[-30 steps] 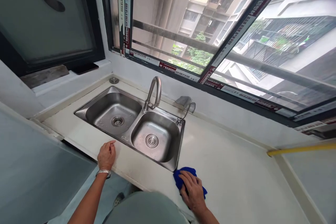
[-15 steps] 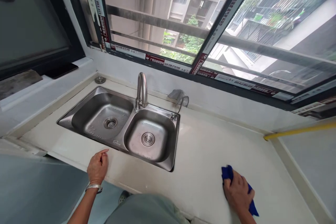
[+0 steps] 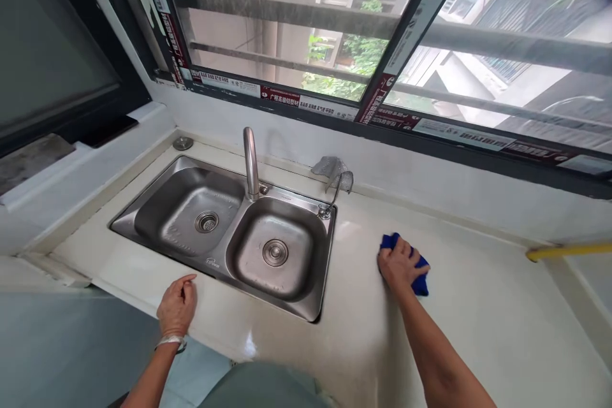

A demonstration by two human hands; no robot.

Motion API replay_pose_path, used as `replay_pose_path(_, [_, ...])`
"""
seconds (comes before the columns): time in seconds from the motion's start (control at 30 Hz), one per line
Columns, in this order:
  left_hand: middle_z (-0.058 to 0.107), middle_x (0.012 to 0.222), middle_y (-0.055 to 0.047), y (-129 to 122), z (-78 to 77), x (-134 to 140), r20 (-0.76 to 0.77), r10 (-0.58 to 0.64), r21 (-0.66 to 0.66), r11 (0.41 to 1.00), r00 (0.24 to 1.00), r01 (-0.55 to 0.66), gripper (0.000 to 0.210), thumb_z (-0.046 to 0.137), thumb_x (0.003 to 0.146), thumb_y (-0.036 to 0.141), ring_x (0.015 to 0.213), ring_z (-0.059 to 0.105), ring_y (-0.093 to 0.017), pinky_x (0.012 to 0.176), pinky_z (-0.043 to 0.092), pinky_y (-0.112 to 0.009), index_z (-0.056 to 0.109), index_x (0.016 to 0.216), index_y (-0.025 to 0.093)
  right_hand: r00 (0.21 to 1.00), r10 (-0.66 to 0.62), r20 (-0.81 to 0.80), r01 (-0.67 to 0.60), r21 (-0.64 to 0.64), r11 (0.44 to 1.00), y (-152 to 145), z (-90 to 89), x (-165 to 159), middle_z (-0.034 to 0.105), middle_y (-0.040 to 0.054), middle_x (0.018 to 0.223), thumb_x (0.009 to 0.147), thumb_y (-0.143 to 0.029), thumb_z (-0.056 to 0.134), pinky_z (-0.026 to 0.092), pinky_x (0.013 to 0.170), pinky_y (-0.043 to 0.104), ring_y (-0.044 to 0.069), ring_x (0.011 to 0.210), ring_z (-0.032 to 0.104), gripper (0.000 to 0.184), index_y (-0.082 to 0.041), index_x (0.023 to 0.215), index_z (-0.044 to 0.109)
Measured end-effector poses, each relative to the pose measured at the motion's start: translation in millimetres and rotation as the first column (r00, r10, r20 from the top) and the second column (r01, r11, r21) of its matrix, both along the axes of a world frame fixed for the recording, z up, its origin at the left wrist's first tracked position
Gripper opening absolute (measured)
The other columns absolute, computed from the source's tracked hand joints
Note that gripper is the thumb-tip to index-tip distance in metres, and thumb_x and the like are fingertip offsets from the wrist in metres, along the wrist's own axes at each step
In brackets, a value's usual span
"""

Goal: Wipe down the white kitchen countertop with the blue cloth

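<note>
I judge this tabletop (image 3: 482, 325) wiping: right grip (image 3: 400, 264) clamped on blue cloth (image 3: 421, 284), left grip (image 3: 176, 306) curled together, even pressure needed next.

Left hand (image 3: 176, 307): loosely curled | Right hand (image 3: 400, 262): palm down, fingers bent | Right arm (image 3: 434, 347): extended forward

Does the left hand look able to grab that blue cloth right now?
Probably not easily: the left hand is by the front edge of the counter, a corner of the sink lies on the way across, and the right hand covers much of the blue cloth.
</note>
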State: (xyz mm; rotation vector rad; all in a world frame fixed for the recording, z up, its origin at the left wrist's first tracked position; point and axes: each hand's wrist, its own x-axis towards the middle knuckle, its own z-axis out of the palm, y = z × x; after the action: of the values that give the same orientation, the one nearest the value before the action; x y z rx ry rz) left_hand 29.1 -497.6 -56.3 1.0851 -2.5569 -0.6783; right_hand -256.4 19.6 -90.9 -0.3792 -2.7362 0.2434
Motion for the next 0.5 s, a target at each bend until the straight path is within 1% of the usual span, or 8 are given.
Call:
replay_pose_path(0.07, [0.070, 0.088, -0.005, 2.1, 3.3, -0.9, 0.012, 0.021, 0.012, 1.000, 1.000, -0.021, 0.034, 0.040, 0.090, 0.031, 0.078, 0.060, -0.020, 0.074, 0.046, -0.034, 0.072, 0.100, 0.023, 0.994, 0.110, 0.026, -0.110, -0.007, 0.994, -32.0, 2.8, -13.7, 0.052, 0.0150, 0.144, 0.091, -0.029, 0.033, 0.014, 0.108, 0.077, 0.037, 0.136, 0.033, 0.057, -0.018, 0.147, 0.040])
replay_pose_path(0.13, [0.069, 0.084, -0.004, 3.4, 6.3, -1.6, 0.027, 0.031, 0.023, 0.999, 0.999, -0.031, 0.034, 0.040, 0.090, 0.031, 0.076, 0.059, -0.020, 0.073, 0.046, -0.033, 0.072, 0.100, 0.024, 0.972, 0.229, 0.052, -0.229, -0.015, 0.973, -62.4, 6.1, -19.2, 0.051, 0.0139, 0.145, 0.090, -0.027, 0.035, 0.010, 0.110, 0.076, 0.036, 0.137, 0.031, 0.059, -0.018, 0.148, 0.039])
replay_pose_path(0.23, [0.070, 0.085, -0.005, 3.4, 8.0, -1.8, 0.034, 0.029, 0.016, 0.999, 0.999, -0.029, 0.034, 0.040, 0.090, 0.031, 0.075, 0.059, -0.020, 0.071, 0.046, -0.033, 0.072, 0.101, 0.024, 0.911, 0.409, 0.056, -0.409, -0.003, 0.912, -95.5, 10.0, -12.5, 0.050, 0.0107, 0.148, 0.090, -0.027, 0.037, 0.006, 0.115, 0.070, 0.034, 0.140, 0.031, 0.059, -0.019, 0.149, 0.039])
replay_pose_path(0.3, [0.071, 0.089, -0.006, 2.8, 7.5, -1.5, 0.034, 0.023, 0.004, 1.000, 0.999, -0.023, 0.035, 0.040, 0.090, 0.032, 0.078, 0.060, -0.020, 0.071, 0.046, -0.034, 0.072, 0.101, 0.023, 0.863, 0.502, 0.058, -0.504, 0.010, 0.864, -106.5, 11.4, 0.5, 0.050, 0.0083, 0.149, 0.090, -0.027, 0.038, 0.006, 0.118, 0.065, 0.032, 0.140, 0.031, 0.058, -0.020, 0.148, 0.040])
replay_pose_path(0.37, [0.072, 0.094, -0.007, 2.0, 6.5, -1.1, 0.029, 0.013, -0.005, 1.000, 0.999, -0.012, 0.035, 0.040, 0.090, 0.033, 0.080, 0.061, -0.021, 0.072, 0.046, -0.034, 0.071, 0.102, 0.023, 0.822, 0.565, 0.070, -0.567, 0.020, 0.823, -110.5, 12.6, 19.7, 0.050, 0.0062, 0.149, 0.091, -0.027, 0.038, 0.006, 0.119, 0.062, 0.030, 0.141, 0.032, 0.057, -0.022, 0.148, 0.041])
replay_pose_path(0.5, [0.073, 0.099, -0.008, -1.0, 3.9, 0.7, 0.010, -0.032, -0.003, 0.999, 0.999, 0.032, 0.036, 0.038, 0.091, 0.033, 0.086, 0.063, -0.022, 0.074, 0.047, -0.035, 0.070, 0.102, 0.023, 0.766, 0.636, 0.094, -0.641, 0.041, 0.766, -111.4, 16.5, 76.3, 0.050, 0.0038, 0.150, 0.092, -0.028, 0.040, 0.007, 0.121, 0.059, 0.028, 0.142, 0.033, 0.055, -0.024, 0.147, 0.042])
